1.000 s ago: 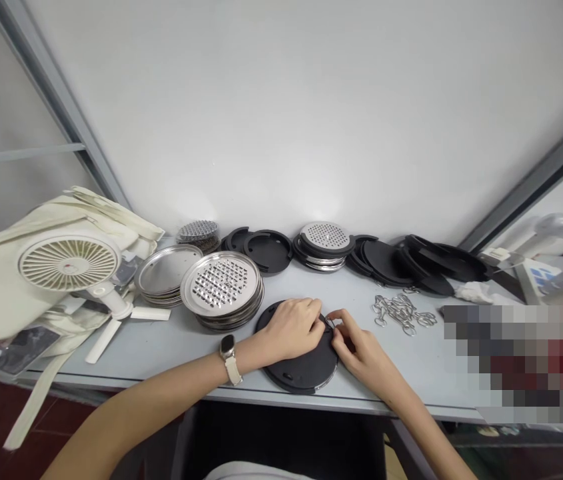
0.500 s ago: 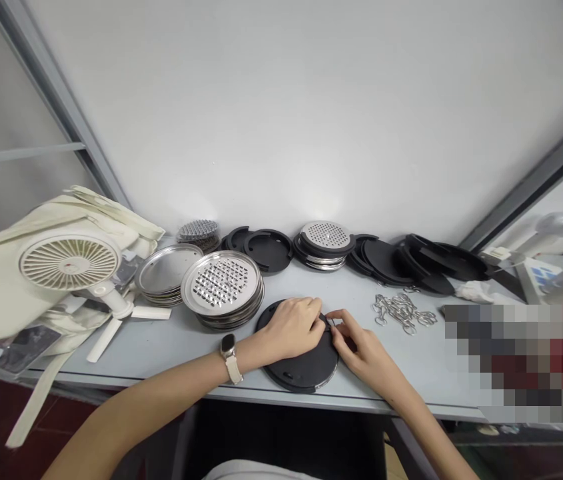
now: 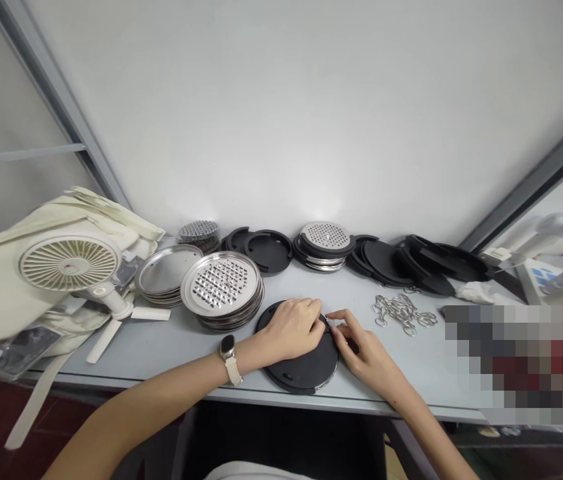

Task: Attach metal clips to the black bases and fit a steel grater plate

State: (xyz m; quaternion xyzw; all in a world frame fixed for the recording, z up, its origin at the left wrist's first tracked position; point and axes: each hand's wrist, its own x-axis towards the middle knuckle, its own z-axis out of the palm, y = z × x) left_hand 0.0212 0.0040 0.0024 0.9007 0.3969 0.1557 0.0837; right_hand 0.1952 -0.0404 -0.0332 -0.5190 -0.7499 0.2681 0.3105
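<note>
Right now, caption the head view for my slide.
Left hand on a black disc, right hand at its rim, metal graters nearby.

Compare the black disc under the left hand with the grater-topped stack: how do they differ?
The black disc has a dark, mostly smooth face; the grater-topped stack shows a shiny silver face with rows of holes.
The black disc sits lower, while the grater-topped stack is several layers high.
The left hand rests on the black disc; neither hand touches the grater-topped stack.
Both are round.
</note>
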